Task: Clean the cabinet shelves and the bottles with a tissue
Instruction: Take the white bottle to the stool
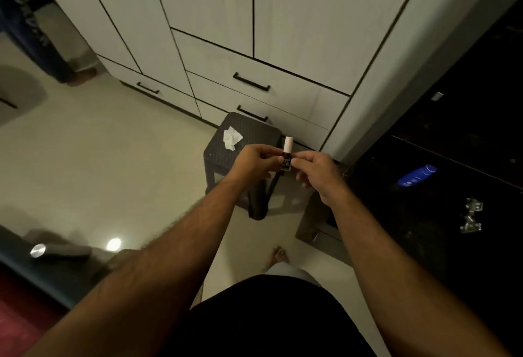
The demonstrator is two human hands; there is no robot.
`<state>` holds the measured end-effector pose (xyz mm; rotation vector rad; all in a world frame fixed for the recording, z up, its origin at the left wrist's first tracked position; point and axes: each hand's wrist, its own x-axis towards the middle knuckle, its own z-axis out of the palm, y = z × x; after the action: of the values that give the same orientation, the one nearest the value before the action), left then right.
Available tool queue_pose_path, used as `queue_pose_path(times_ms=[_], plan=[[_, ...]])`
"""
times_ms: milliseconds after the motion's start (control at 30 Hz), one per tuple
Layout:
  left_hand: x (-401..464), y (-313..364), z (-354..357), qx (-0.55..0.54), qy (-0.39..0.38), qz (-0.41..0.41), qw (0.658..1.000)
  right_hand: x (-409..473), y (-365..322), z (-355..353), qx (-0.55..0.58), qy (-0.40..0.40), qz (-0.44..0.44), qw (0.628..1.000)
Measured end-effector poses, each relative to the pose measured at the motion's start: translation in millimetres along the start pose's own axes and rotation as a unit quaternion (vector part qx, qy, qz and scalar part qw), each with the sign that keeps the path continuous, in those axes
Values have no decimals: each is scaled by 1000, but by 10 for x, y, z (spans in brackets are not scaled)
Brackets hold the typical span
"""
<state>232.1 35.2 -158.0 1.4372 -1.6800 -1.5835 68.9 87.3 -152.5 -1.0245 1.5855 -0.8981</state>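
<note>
- Small dark bottle [286,158], white cap up, at frame centre, pinched between left hand [256,162] and right hand [318,171].
- Bottle label writing unreadable.
- Tissue [232,137] on stool [252,133] behind.

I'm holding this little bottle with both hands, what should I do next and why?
Probably free your left hand and pick up the tissue from the stool. Both hands, the right hand too, pinch the small bottle, and neither holds a tissue to wipe it with.
</note>
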Motion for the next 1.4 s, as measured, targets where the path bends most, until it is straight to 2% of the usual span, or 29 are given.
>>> queue_pose_path(times_ms=[300,633,767,967,1167,1400], plan=[[468,-66,-446,0,35,-27,999,754,-116,278,2,-36,20,999],[1097,-167,-793,-4,37,-59,998,1453,-198,541,3,-19,56,998],[1427,-309,-1015,-3,12,-79,997,1760,-162,751,14,6,76,997],[1897,-655,-1290,3,-19,-84,996,2183,-59,1134,29,61,137,988],[2378,-1207,-1319,-21,-31,-127,991,2640,284,1432,60,130,199,970],[2874,-1949,-1126,0,-34,-163,986,3096,1009,1642,47,140,245,958]])
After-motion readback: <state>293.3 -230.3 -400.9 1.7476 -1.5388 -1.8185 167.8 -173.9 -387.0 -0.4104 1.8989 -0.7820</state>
